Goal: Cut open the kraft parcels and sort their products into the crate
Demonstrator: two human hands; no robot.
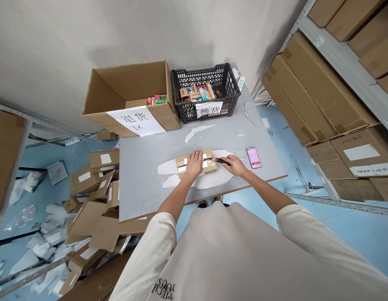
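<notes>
A small cardboard box (209, 168) with shiny tape lies on the grey table, on top of white paper-like patches. My left hand (195, 162) rests across the top of the box and holds it against the table. From the right, my right hand (235, 164) grips a red and black utility knife (223, 161). The tip of the knife is at the box's right end, along a dark gap in the top. How deep the blade sits cannot be made out. To the right of my right hand lies a phone (254, 158) with a pink screen.
A large open cardboard box (127, 90) and a black plastic crate (206, 94), both with colourful packets inside, stand along the table's (140, 167) back. Opened cartons (96, 221) pile up on the floor at left. Shelves with large boxes (322, 92) line the right.
</notes>
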